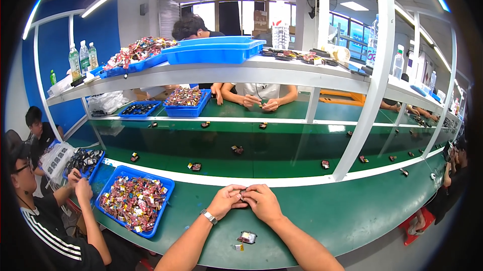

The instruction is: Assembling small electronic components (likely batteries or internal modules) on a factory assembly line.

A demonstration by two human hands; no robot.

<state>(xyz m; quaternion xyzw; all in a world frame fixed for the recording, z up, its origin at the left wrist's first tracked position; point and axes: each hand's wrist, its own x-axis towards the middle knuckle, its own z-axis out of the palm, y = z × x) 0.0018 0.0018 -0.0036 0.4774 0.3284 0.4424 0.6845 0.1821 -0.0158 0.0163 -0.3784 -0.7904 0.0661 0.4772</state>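
Observation:
My left hand [227,203] and my right hand [263,203] meet over the green worktop, fingertips pinched together. Between them is a small dark electronic part [243,192], mostly covered by the fingers, so its exact kind is hidden. On the worktop between my forearms lies a small electronic assembly [247,237] with a silvery face and dark edge. A small white and yellow piece [238,247] lies just below it, perhaps joined to it.
To the left stands a blue tray [170,186] heaped with small red, white and yellow parts. Beyond the white rail, a dark green belt [282,153] carries scattered assemblies [237,150]. A white post [365,90] and shelf [241,72] rise ahead. A co-worker [50,220] sits close at left.

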